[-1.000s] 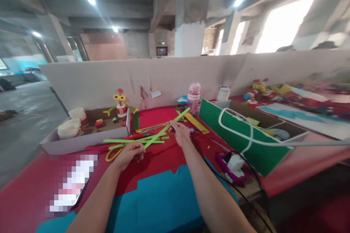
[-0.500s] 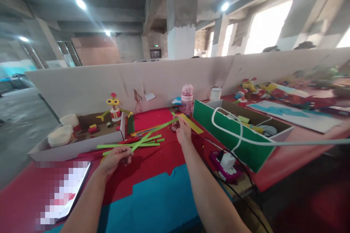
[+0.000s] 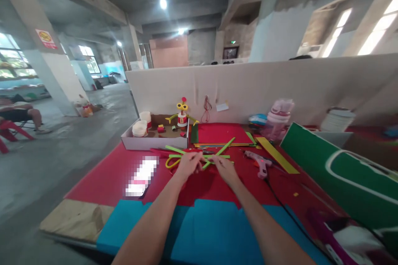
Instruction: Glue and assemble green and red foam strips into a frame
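Both hands are close together over the red tabletop. A light green paper strip (image 3: 226, 146) slants up and away to the right from between them. My right hand (image 3: 225, 169) pinches it near its lower end. My left hand (image 3: 189, 165) has its fingers curled at that same end, and the exact grip is partly hidden. More green strips (image 3: 175, 149) lie just beyond my hands. A yellow loop handle (image 3: 169, 163), perhaps of scissors, sticks out beside my left hand. To the right lies a pink glue gun (image 3: 261, 162).
A toy figure (image 3: 182, 119) stands by a shallow box (image 3: 155, 143) with white cups. Red sheets (image 3: 220, 133), a yellow strip (image 3: 278, 156), a pink bottle (image 3: 276, 120) and a green-sided box (image 3: 326, 169) are around. A phone (image 3: 141, 177) lies left; blue sheets (image 3: 214, 232) cover the front edge.
My hands have come together from either end of the green strip, the right one sliding toward the left. The view has turned left, bringing the glue gun into plain sight.
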Motion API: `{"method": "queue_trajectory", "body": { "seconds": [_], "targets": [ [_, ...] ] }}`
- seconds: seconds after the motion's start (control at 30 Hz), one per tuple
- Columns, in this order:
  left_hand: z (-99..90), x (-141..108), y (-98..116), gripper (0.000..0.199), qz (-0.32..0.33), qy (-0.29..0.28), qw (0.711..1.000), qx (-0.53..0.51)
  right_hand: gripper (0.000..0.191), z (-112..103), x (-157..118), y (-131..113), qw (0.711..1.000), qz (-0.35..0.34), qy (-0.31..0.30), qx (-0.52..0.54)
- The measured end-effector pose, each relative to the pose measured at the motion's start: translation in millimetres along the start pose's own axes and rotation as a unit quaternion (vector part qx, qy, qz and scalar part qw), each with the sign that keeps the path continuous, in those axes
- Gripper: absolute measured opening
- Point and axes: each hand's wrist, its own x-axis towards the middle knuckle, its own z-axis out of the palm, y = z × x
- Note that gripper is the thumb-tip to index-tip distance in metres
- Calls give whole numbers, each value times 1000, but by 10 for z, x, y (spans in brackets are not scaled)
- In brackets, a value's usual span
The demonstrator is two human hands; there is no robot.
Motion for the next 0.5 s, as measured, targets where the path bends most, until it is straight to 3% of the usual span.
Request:
{"method": "queue_trajectory", "body": {
  "seconds": [0.07,0.1,0.17,0.2,0.27,0.4,0.5],
  "targets": [
    [-233,54,-15,43,40,178,981,60,37,19,-7,65,995,-16,-16,-100],
    [-352,84,-36,40,60,237,962,123,36,15,-9,89,990,-21,-9,-139],
    [-547,133,-94,35,92,302,911,264,33,3,-15,102,981,-39,11,-189],
    [-609,149,-126,32,110,311,889,318,31,3,-20,90,979,-53,17,-199],
    [-653,161,-185,29,140,275,867,392,31,24,-40,46,975,-87,11,-205],
    [-558,134,-240,39,173,157,860,453,29,87,-86,-16,969,-78,-38,-230],
    [-486,106,-161,30,162,147,854,471,27,93,-99,-11,968,-45,-59,-241]
  ]
}}
